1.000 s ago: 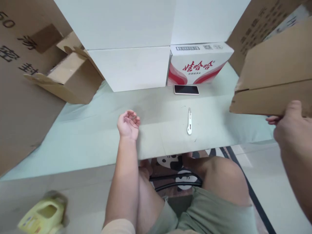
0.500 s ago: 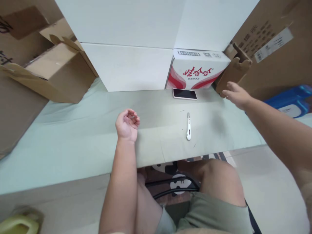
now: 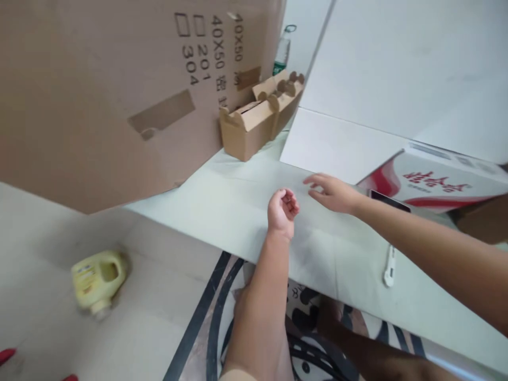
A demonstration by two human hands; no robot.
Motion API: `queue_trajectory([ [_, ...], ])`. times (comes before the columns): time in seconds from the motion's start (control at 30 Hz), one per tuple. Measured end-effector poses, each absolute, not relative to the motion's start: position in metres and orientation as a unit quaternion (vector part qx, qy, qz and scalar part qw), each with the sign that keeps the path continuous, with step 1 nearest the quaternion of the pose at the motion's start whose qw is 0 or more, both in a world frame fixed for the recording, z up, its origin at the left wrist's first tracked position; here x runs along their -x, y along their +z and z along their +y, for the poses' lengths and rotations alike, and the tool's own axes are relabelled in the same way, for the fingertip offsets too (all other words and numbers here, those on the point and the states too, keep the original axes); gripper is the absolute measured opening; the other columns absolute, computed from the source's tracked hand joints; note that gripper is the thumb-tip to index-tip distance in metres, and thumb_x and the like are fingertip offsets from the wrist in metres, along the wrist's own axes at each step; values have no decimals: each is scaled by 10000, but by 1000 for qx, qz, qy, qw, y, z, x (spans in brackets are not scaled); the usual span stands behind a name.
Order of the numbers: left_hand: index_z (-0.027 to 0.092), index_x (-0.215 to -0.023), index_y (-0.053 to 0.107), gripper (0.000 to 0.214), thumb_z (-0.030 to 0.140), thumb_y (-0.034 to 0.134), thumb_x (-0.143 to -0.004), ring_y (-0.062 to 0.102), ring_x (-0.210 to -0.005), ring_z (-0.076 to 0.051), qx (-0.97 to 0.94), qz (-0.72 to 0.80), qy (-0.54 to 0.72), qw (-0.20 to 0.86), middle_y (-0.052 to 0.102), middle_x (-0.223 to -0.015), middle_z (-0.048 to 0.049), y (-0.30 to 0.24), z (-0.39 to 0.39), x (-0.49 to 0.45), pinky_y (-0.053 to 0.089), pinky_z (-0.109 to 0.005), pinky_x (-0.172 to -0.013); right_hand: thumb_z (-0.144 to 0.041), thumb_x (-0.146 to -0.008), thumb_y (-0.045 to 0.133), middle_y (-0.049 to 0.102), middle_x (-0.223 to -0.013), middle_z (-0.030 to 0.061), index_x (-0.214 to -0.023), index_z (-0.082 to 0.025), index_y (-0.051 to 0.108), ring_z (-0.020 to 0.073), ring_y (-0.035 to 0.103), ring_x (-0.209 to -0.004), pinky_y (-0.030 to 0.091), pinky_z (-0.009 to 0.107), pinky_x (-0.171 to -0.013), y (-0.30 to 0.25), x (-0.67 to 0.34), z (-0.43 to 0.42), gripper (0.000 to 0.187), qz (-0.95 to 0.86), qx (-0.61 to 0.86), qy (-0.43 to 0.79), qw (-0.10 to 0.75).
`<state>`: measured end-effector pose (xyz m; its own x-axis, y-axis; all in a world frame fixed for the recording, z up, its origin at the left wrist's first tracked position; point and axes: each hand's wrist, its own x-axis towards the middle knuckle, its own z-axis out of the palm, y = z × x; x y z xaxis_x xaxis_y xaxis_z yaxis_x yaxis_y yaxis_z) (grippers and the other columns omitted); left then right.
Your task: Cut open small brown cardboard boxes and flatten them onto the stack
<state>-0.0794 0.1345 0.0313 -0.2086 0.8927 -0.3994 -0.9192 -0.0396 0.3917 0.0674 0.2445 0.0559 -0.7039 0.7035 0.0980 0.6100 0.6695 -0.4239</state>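
Observation:
My left hand (image 3: 282,212) is palm up over the pale green tabletop (image 3: 202,198), its fingers loosely curled with nothing in them. Just to its right is my right hand (image 3: 334,193), palm down, fingers stretched out and empty. Beneath my right forearm lies a white utility knife (image 3: 389,271), partly covered by the arm. A phone (image 3: 387,200) rests against the front of a white carton with red lettering (image 3: 436,182); my arm hides some of it.
At the left a large brown cardboard box (image 3: 99,106) overhangs the table edge. Beside it stand narrow open cardboard boxes (image 3: 256,129), with a plastic bottle (image 3: 282,51) behind. White panels (image 3: 333,140) back the table. A yellow jug (image 3: 89,283) lies on the floor.
My view has swung left, bringing the large box, bottle and jug into sight. My right hand has come from the right-hand boxes across to near my left hand. The left stays curled.

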Motion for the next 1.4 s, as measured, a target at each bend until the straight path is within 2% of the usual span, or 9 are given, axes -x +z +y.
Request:
queue_trajectory([
  [0.13, 174, -661, 530, 111, 264, 541, -725, 410, -430, -66, 70, 283, 755, 587, 461, -558, 30, 28, 137, 112, 265, -206, -472, -205, -827, 615, 659, -1280, 122, -1091, -220, 722, 222, 728, -922, 600, 452, -980, 67, 67, 285, 285, -929, 283, 163, 174],
  [0.3, 188, -647, 515, 102, 235, 518, -738, 386, -435, -78, 87, 265, 763, 583, 455, -571, 13, 27, 147, 130, 261, -245, -489, -192, -830, 648, 452, -1552, 144, -1114, -173, 682, 364, 604, -1321, 461, 606, -1171, 63, 173, 324, 287, -909, 351, 144, 172],
  [0.47, 190, -619, 478, 154, 201, 502, -771, 376, -465, -74, 86, 326, 777, 532, 408, -574, 23, 25, 154, 132, 253, -245, -502, -167, -890, 535, 557, -1483, 110, -1162, -135, 677, 325, 564, -1382, 444, 527, -1210, 60, 184, 318, 309, -908, 328, 156, 207],
  [0.63, 211, -647, 375, 189, 245, 479, -801, 368, -528, -91, 52, 409, 867, 281, 331, -602, 42, 31, 134, 134, 313, -240, -547, -191, -883, 548, 635, -1386, 94, -1021, -180, 726, 242, 726, -1058, 642, 433, -916, 61, 95, 260, 226, -854, 307, 272, 321],
  [0.8, 216, -740, 484, 132, 258, 473, -865, 552, -809, -138, -95, 503, 855, 84, 509, -782, -5, 38, 108, 144, 463, -270, -789, -224, -875, 682, 716, -977, 81, -781, -224, 649, 214, 723, -936, 631, 327, -722, 65, -40, 169, 100, -817, 334, 234, 407],
  [0.93, 221, -950, 659, 134, 322, 608, -877, 615, -1078, -191, -286, 553, 764, 167, 652, -1126, -57, 35, 113, 137, 496, -305, -948, -125, -831, 727, 665, -822, 3, -905, -272, 536, 146, 672, -713, 580, 260, -612, 62, -125, 103, 253, -827, 266, 234, 435],
  [1.07, 210, -884, 726, 189, 373, 632, -889, 677, -997, -213, -444, 522, 673, 278, 722, -1002, -62, 33, 129, 107, 520, -336, -936, -31, -845, 650, 730, -837, 36, -992, -240, 631, 161, 700, -711, 575, 286, -643, 66, -170, 65, 256, -901, 258, 89, 336],
  [1.2, 214, -867, 705, 212, 424, 677, -861, 676, -918, -199, -468, 494, 680, 272, 706, -900, -38, 31, 140, 78, 532, -317, -872, -63, -899, 577, 793, -1100, 103, -1041, -225, 635, 184, 769, -817, 562, 288, -631, 65, -196, 54, 223, -910, 304, 47, 279],
  [1.4, 217, -830, 613, 247, 452, 683, -800, 585, -726, -155, -408, 395, 750, 338, 508, -687, 11, 27, 152, 54, 505, -301, -771, -156, -955, 553, 528, -1563, 174, -1338, -276, 483, 168, 718, -843, 579, 310, -615, 31, -212, 68, 407, -785, 413, 195, 419],
])
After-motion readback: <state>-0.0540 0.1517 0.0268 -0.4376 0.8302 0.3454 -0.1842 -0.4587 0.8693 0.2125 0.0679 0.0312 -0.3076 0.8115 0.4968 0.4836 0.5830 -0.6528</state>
